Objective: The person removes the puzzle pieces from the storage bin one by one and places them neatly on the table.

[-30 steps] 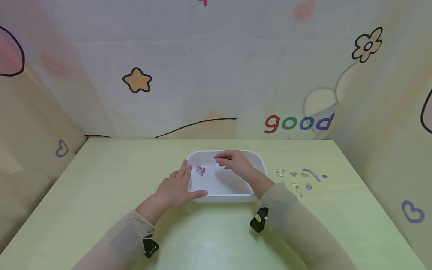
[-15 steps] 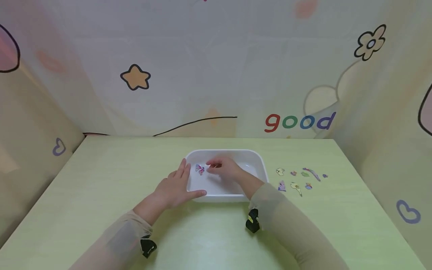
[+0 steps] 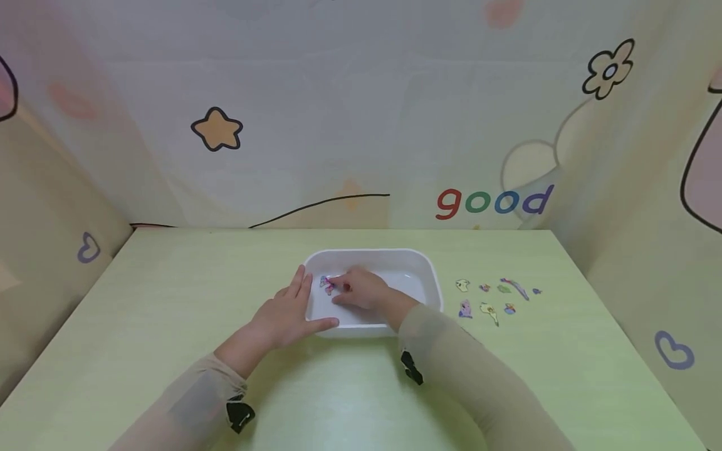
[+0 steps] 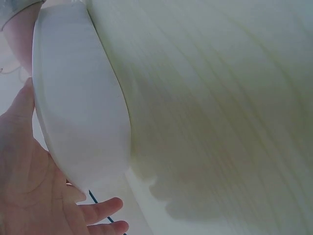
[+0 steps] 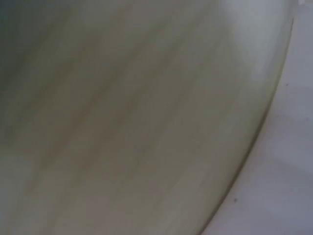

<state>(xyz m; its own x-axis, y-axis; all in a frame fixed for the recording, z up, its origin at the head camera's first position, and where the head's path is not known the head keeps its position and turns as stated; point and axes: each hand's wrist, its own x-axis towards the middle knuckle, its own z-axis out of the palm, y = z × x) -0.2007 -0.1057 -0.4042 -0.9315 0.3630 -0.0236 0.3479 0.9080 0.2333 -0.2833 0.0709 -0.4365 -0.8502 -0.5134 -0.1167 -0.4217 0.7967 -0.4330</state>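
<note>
A white rectangular tray (image 3: 372,251) stands on the table in the head view. My left hand (image 3: 282,319) rests at its left front corner, fingers straight along the left side and thumb over the front rim. In the left wrist view that hand (image 4: 34,191) lies against the tray's outer wall (image 4: 83,98). My right hand (image 3: 365,289) reaches into the tray, its index fingertip right at a small pink and blue cutout piece (image 3: 324,285) near the left wall. The thumb stands apart from the index finger. The right wrist view misses the fingers.
Several small flat cutouts lie on the table right of the tray, among them a purple piece (image 3: 465,309), a yellowish piece (image 3: 489,312), a green leaf shape (image 3: 504,289) and a long purple strip (image 3: 519,290). A printed curtain (image 3: 316,125) hangs behind the table.
My right hand has moved left across the tray and lower, its index finger reaching the pink and blue cutout. My left hand has stayed at the tray's corner.
</note>
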